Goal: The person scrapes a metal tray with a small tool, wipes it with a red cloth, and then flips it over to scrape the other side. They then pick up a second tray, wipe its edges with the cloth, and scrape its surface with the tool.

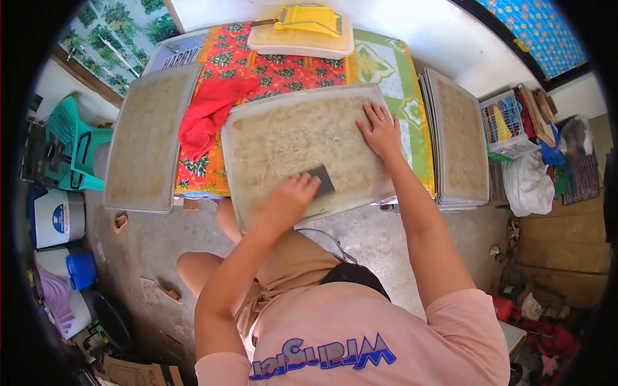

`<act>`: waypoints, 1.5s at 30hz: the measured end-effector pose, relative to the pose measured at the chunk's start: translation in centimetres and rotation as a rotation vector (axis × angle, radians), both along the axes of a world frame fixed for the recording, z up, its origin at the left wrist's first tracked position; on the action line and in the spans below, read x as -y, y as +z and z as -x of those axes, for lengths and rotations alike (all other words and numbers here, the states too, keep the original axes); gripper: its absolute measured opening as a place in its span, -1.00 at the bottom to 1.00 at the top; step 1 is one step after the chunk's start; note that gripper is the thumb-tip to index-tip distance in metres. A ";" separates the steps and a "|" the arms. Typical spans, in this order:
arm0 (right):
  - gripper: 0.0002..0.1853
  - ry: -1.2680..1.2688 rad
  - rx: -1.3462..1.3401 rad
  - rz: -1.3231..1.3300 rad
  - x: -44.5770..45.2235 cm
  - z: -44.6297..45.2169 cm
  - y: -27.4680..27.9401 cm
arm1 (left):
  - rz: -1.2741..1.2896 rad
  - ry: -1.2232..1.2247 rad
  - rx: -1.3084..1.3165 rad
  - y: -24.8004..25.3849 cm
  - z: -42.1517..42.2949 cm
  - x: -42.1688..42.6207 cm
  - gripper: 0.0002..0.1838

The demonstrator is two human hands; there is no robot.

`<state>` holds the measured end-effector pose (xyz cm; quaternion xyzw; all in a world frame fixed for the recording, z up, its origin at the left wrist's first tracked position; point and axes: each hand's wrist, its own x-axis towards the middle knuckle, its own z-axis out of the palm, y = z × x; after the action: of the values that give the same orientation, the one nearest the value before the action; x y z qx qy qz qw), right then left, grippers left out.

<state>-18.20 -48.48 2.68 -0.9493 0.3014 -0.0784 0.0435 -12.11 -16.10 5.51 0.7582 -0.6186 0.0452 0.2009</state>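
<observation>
A large translucent tray (302, 122) with a brownish, scratched surface lies tilted on the table, its near edge over the person's lap. My left hand (295, 196) is closed on a flat dark grey scraper (324, 182), which rests on the tray's lower middle. My right hand (382, 132) lies with fingers spread on the tray's upper right corner and holds nothing. A red cloth (207, 119) lies crumpled against the tray's left side.
A similar tray (147, 141) lies at the left, and a stack of trays (458, 138) at the right. A lidded container (301, 45) with a yellow slicer (309, 20) stands at the back. A green chair (80, 141) is at far left.
</observation>
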 end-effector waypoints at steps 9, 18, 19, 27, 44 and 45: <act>-0.33 0.013 0.044 0.004 0.3 0.1 -0.4 | -0.070 0.203 -0.208 1.3 -2.1 -0.3 -0.53; -0.34 0.011 0.052 0.002 0.2 0.2 -0.3 | 0.015 -0.026 0.013 0.7 3.6 -4.7 -0.54; -0.34 0.011 0.054 0.002 0.2 0.2 -0.3 | 0.012 -0.013 0.004 0.5 3.7 -5.3 -0.53; -0.35 0.012 0.075 0.018 0.3 0.2 -0.7 | 0.020 0.003 0.016 0.3 3.2 -7.3 -0.59; -0.35 0.009 0.077 0.029 0.5 0.1 -0.9 | -0.025 0.063 -0.033 0.7 2.9 -7.7 -0.53; -0.35 0.010 0.079 0.022 0.6 0.0 -0.9 | -0.027 0.085 -0.058 0.8 2.8 -7.7 -0.53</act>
<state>-18.24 -49.03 1.82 -0.9473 0.2941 -0.1189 0.0453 -14.87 -8.39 6.35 0.7875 -0.5801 0.0233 0.2066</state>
